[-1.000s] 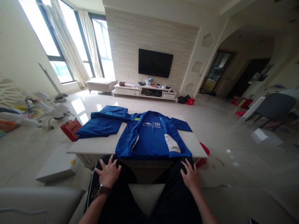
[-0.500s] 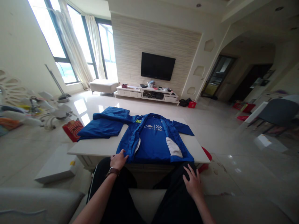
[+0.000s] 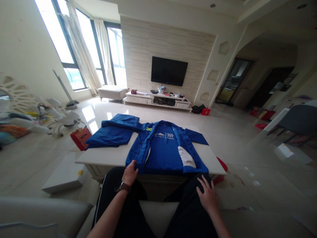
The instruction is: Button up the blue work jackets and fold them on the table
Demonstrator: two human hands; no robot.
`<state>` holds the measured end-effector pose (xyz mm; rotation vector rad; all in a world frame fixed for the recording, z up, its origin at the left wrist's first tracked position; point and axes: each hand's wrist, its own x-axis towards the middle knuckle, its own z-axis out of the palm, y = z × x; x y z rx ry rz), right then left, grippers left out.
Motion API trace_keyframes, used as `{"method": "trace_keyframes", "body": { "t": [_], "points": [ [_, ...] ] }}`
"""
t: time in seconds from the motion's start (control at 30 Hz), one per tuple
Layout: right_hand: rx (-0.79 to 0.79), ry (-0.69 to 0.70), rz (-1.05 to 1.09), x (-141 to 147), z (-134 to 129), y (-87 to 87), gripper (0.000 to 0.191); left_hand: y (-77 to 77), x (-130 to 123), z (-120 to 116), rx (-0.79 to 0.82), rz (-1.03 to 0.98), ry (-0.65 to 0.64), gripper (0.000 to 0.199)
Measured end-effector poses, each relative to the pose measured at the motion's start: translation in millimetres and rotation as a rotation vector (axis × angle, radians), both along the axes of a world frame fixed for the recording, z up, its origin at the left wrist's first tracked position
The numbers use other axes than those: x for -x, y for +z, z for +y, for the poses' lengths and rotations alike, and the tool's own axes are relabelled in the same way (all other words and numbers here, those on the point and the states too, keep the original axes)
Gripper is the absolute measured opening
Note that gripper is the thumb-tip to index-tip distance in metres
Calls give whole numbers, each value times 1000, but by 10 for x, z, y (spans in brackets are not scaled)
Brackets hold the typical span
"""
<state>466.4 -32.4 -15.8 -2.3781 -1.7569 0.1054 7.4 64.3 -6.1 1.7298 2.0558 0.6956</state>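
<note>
A blue jacket (image 3: 163,153) lies spread on a pale table (image 3: 106,156), its front parted, with white print inside and a white patch by the right hem. My left hand (image 3: 130,173), wearing a brown-strapped watch (image 3: 123,187), is at the jacket's near left hem. Its fingers are curled in on the cloth edge. My right hand (image 3: 208,195) rests on my right knee with fingers spread, holding nothing, just below the jacket's near right corner. Folded blue cloth (image 3: 111,134) lies on the table's left end, partly under a jacket sleeve.
A white box (image 3: 65,175) and a red bag (image 3: 80,138) stand on the floor to the left. Part of a red object (image 3: 220,165) shows beyond the table's right edge. A TV cabinet (image 3: 158,100) stands against the far wall, and a grey chair (image 3: 296,122) is at right.
My left hand has shifted slightly right along the hem, its fingers more curled. The whole view has moved a little; my right hand stays on the knee and the jacket lies the same.
</note>
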Motion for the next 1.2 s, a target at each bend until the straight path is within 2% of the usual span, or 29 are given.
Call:
{"method": "trace_keyframes", "body": {
  "t": [0.4,0.57,0.83,1.2],
  "points": [
    [-17,0,0,-9,-2,-22,56,-97,-46,-3,-38,16,-3,20],
    [-20,9,1,-13,-1,-18,56,-94,-58,-4,-30,28,-15,22],
    [-24,12,20,-18,0,-25,55,-87,-68,-8,-4,88,-9,14],
    [-31,12,15,-24,1,-44,55,-70,-64,-17,-4,75,-10,17]
  ]
}}
